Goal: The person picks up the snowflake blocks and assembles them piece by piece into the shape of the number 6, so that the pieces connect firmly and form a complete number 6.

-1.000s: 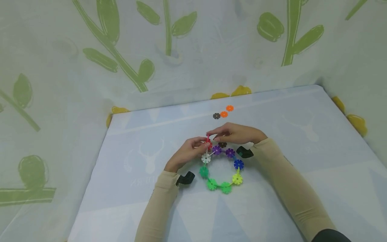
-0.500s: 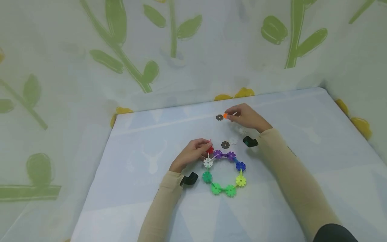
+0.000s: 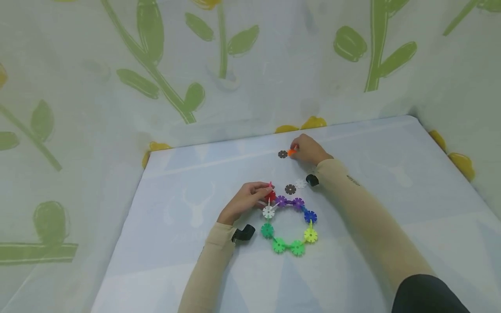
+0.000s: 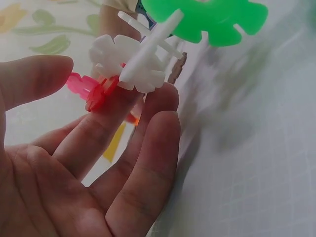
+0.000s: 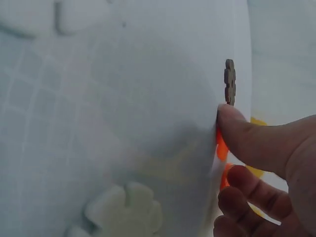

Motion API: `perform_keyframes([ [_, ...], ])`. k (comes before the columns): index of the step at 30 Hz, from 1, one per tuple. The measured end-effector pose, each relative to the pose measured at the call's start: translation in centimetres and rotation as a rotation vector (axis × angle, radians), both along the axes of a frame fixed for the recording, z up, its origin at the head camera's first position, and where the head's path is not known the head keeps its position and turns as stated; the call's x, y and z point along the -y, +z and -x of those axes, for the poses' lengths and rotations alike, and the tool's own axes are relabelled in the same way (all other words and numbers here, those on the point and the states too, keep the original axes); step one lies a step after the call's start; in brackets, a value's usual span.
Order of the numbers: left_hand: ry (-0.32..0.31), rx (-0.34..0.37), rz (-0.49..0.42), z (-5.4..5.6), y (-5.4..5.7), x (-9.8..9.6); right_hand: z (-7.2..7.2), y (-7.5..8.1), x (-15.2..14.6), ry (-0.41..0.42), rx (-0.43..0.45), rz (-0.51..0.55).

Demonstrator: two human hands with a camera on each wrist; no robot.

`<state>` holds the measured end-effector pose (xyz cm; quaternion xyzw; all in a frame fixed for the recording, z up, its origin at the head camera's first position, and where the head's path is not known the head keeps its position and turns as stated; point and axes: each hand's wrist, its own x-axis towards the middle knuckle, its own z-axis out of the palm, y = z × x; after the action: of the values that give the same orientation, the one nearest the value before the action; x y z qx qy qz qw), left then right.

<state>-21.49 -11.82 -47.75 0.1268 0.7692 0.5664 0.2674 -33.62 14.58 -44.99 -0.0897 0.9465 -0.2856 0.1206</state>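
Note:
A ring of notched plastic snowflake discs lies on the table, with purple, blue, yellow and green (image 3: 297, 248) pieces linked edge to edge. At its upper left, my left hand (image 3: 243, 199) pinches a red snowflake disc (image 3: 271, 196). A pink disc (image 4: 79, 85) slots into that red one, and a white disc (image 4: 111, 59) adjoins it in the left wrist view. Farther back, my right hand (image 3: 309, 149) pinches an orange snowflake disc (image 5: 222, 147), thumb over its edge. More orange shows by the curled fingers, partly hidden.
Beside the orange piece lies a dark grey-brown disc (image 3: 282, 154). Another dark disc (image 3: 290, 189) and a pale white disc (image 3: 300, 184) sit between the ring and my right wrist. A leaf-patterned cloth (image 3: 250, 100) hangs behind the table's far edge.
My right hand has left the red piece and reached back to the orange discs, its forearm now swung further left. The left hand keeps its hold on the red disc.

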Motion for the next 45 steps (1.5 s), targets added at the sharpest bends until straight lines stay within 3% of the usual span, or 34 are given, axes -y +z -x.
perform_keyframes([
  [10,0.008,0.0,-0.01,0.3,-0.3,-0.2,-1.1,-0.1,-0.9,0.06,0.014,0.065],
  [15,0.008,-0.003,-0.016,0.4,-0.4,-0.3,-2.8,0.0,-1.0,0.048,-0.021,0.21],
  [21,0.0,-0.006,-0.008,0.3,-0.3,-0.2,-5.5,1.6,-0.2,-0.013,0.055,0.411],
  [26,-0.003,-0.017,-0.015,0.2,-0.2,-0.1,-7.5,2.2,0.9,0.044,0.057,0.513],
  [36,-0.002,-0.014,-0.033,0.1,-0.2,0.0,-8.8,1.6,3.4,0.124,-0.06,0.508],
  [45,-0.027,-0.024,-0.048,0.3,-0.3,-0.2,-8.8,1.3,3.7,0.183,-0.06,0.527],
])
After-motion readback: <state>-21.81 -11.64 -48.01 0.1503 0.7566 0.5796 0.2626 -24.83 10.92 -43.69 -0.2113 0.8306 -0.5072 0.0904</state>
